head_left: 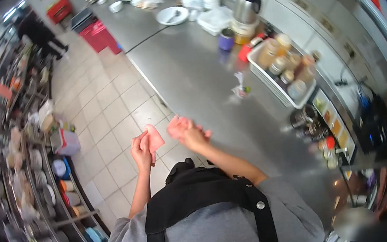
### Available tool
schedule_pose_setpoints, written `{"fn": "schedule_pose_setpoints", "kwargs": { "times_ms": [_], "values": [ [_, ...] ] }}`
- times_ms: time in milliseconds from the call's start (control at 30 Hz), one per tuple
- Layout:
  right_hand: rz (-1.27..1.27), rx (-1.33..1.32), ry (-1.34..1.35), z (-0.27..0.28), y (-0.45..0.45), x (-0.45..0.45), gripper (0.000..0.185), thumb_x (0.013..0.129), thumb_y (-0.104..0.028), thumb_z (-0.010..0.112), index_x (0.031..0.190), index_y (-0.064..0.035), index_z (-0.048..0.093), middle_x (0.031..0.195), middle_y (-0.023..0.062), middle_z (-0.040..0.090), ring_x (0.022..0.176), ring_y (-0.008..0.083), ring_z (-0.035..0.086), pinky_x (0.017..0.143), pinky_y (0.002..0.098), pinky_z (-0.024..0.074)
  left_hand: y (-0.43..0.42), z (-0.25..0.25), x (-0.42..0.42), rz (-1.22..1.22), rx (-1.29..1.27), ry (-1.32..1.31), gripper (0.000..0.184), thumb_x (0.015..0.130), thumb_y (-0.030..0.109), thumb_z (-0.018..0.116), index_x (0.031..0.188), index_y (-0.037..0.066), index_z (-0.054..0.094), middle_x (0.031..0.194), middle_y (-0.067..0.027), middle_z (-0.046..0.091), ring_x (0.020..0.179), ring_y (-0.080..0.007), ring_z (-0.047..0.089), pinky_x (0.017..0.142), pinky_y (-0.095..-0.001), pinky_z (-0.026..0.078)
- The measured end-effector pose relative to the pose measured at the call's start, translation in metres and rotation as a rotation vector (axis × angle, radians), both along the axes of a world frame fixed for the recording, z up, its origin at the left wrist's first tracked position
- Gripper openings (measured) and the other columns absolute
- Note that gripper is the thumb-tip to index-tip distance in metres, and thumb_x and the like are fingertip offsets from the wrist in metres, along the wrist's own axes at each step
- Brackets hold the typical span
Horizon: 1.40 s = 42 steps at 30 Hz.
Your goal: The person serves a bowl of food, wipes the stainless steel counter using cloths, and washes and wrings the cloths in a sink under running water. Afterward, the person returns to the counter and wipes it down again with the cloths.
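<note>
My left hand (142,149) pinches a flat pink piece (155,137), thin like a cloth or paper, that hangs beside its fingers over the tiled floor. Just to the right, my right hand (193,136) is closed on a crumpled pink piece (175,127) of similar colour, near the counter's front edge. The two hands are apart, and motion blurs the right one. On the steel counter (208,80) a small clear wrapper with red and green bits (241,90) lies beyond my right hand.
A white tray of sauce bottles (275,79), a purple cup (226,39), a thermos (247,5) and a white plate (172,16) stand on the counter. Shelves of dishes (38,178) line the left. A person in dark clothes (36,31) is at the far left.
</note>
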State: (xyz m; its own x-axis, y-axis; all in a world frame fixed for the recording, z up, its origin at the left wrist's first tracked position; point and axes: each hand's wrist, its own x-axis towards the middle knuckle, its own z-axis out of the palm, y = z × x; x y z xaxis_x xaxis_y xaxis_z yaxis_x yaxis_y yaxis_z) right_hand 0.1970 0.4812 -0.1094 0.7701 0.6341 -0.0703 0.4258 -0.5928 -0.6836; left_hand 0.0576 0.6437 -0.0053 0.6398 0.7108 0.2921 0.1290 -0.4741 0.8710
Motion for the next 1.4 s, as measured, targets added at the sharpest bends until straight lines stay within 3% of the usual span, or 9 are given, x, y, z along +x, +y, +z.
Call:
{"fn": "schedule_pose_setpoints", "kwargs": {
  "times_ms": [233,567,667,767,833,900,1100,1167,1400],
  "values": [
    [0.352,0.521,0.618,0.09,-0.017,0.022,0.035,0.081,-0.015,0.066,0.114,-0.0023,0.064,0.099,0.0125,0.069,0.086,0.0151,0.066,0.082,0.0345,0.0546,0.042,-0.128,-0.123,0.313,0.007,0.523,0.03,0.093,0.03,0.061,0.106,0.005,0.07,0.097,-0.0184,0.068,0.09,-0.0309,0.067,0.078,-0.0413,0.052],
    [0.355,-0.982,-0.671,0.029,-0.053,0.112,0.06,0.091,-0.041,0.055,0.135,-0.0008,0.048,0.135,0.0224,0.051,0.129,0.0387,0.041,0.104,0.0483,0.0375,-0.067,-0.25,-0.377,0.144,-0.522,1.308,0.043,0.082,0.041,0.064,0.1,0.003,0.072,0.091,-0.0183,0.072,0.093,-0.0328,0.069,0.081,-0.0416,0.054],
    [0.049,-0.54,-0.464,-0.059,-0.022,0.176,0.038,0.093,-0.028,0.051,0.123,-0.0069,0.059,0.139,0.0267,0.042,0.118,0.0506,0.044,0.097,0.0583,0.0408,-0.084,-0.251,-0.389,0.273,-0.626,1.203,0.044,0.082,0.041,0.064,0.101,0.003,0.072,0.092,-0.0184,0.072,0.094,-0.0328,0.069,0.082,-0.0414,0.054],
    [0.51,-1.055,-0.616,0.07,0.016,0.155,0.057,0.092,-0.037,0.055,0.138,-0.0048,0.045,0.133,0.016,0.052,0.121,0.0339,0.05,0.089,0.0532,0.0455,-0.077,-0.259,-0.382,0.315,-0.645,1.125,0.045,0.082,0.042,0.064,0.102,0.003,0.072,0.093,-0.0186,0.072,0.096,-0.0327,0.069,0.083,-0.0411,0.054],
    [-0.495,0.193,0.573,0.125,0.036,0.112,0.067,0.09,-0.04,0.059,0.142,-0.0049,0.038,0.131,0.0193,0.051,0.119,0.0335,0.052,0.084,0.0466,0.0509,-0.059,-0.269,-0.371,0.291,-0.63,1.097,0.045,0.081,0.043,0.065,0.103,0.003,0.072,0.094,-0.0187,0.072,0.097,-0.0326,0.068,0.083,-0.0409,0.053],
    [-0.103,-0.687,-0.433,-0.005,0.074,0.13,0.076,0.091,-0.046,0.056,0.147,-0.0032,0.027,0.124,0.0244,0.055,0.12,0.0332,0.052,0.085,0.0439,0.053,-0.033,-0.278,-0.353,0.242,-0.602,1.085,0.046,0.081,0.043,0.065,0.103,0.004,0.072,0.095,-0.0189,0.072,0.098,-0.0326,0.068,0.084,-0.0407,0.053],
    [0.819,0.174,0.061,0.002,0.14,0.05,0.06,0.094,-0.029,0.054,0.144,0.0,0.037,0.122,0.0235,0.058,0.113,0.0187,0.058,0.093,0.034,0.0503,0.083,-0.29,-0.259,0.052,-0.433,1.03,0.047,0.081,0.045,0.065,0.105,0.004,0.072,0.097,-0.0191,0.072,0.1,-0.0324,0.068,0.085,-0.0402,0.053],
    [0.661,0.124,0.694,0.041,0.13,0.028,0.058,0.093,-0.02,0.051,0.146,-0.0011,0.035,0.12,0.0196,0.06,0.112,0.0209,0.057,0.096,0.0326,0.0472,0.121,-0.255,-0.224,0.012,-0.465,0.988,0.052,0.08,0.041,0.068,0.117,0.005,0.066,0.104,-0.0197,0.07,0.101,-0.0322,0.068,0.088,-0.0409,0.053],
    [0.15,0.284,0.296,0.109,0.012,0.028,0.07,0.088,-0.025,0.059,0.148,-0.003,0.031,0.15,0.0219,0.027,0.133,0.0322,0.038,0.106,0.0363,0.0367,0.201,-0.255,-0.137,-0.365,-0.461,0.923,0.063,0.078,0.024,0.071,0.134,0.003,0.05,0.109,-0.0189,0.069,0.095,-0.0301,0.069,0.081,-0.0402,0.057]
  ]
}}
